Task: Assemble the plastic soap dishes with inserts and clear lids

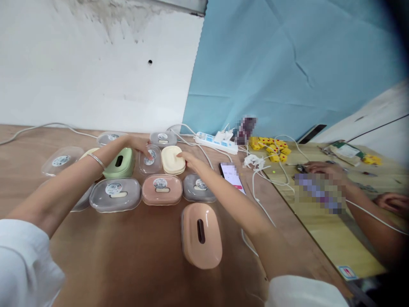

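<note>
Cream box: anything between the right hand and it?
Nothing visible. The right hand has its fingertips at the right edge of the cream box, with no object between them. The left hand rests on the clear lid just left of that box.

Brown wooden table crowded with small plastic boxes.
Pastel boxes in pink, green and cream sit among clear lids; further right lie a phone, white power strip, tangled cables and yellow blocks.
</note>
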Tool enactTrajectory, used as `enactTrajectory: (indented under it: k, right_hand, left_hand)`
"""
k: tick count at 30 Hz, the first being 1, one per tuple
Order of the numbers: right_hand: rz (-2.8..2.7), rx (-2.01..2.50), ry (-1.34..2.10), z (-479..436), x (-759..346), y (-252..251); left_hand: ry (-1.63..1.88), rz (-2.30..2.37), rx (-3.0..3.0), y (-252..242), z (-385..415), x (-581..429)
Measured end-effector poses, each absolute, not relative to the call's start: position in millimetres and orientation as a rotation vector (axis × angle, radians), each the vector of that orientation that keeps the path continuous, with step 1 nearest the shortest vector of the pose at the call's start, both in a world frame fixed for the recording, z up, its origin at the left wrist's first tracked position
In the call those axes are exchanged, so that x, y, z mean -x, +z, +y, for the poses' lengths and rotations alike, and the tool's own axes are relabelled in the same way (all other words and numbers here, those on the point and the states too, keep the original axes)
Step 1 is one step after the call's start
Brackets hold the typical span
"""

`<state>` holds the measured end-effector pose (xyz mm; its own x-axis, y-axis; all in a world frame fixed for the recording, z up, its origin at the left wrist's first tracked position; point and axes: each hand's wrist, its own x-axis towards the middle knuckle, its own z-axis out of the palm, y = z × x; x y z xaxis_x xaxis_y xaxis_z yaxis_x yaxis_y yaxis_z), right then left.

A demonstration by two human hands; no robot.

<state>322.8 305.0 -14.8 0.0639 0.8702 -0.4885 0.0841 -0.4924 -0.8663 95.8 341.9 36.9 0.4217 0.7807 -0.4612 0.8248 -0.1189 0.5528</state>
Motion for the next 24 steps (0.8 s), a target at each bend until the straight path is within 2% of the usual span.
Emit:
enactTrajectory:
  k: [9,16,20,24]
  right_hand:
    - [-0.794,1.491,1.277,295,-356,39]
    - [-0.758,1.284,1.156,206,-372,98]
    - [-0.801,1.196,1.271,123,-364,96]
    - [-0.864,1.232,1.459,58,-341,67]
  left_hand:
    - [0.401,1.351,-1.783,58,332,-106]
    - [0.743,1.174,-1.635,128,292,-96]
    - [0.835,1.175,-1.589,143,227,-65]
    - [0.660,1.390,-1.457,105,150,-30]
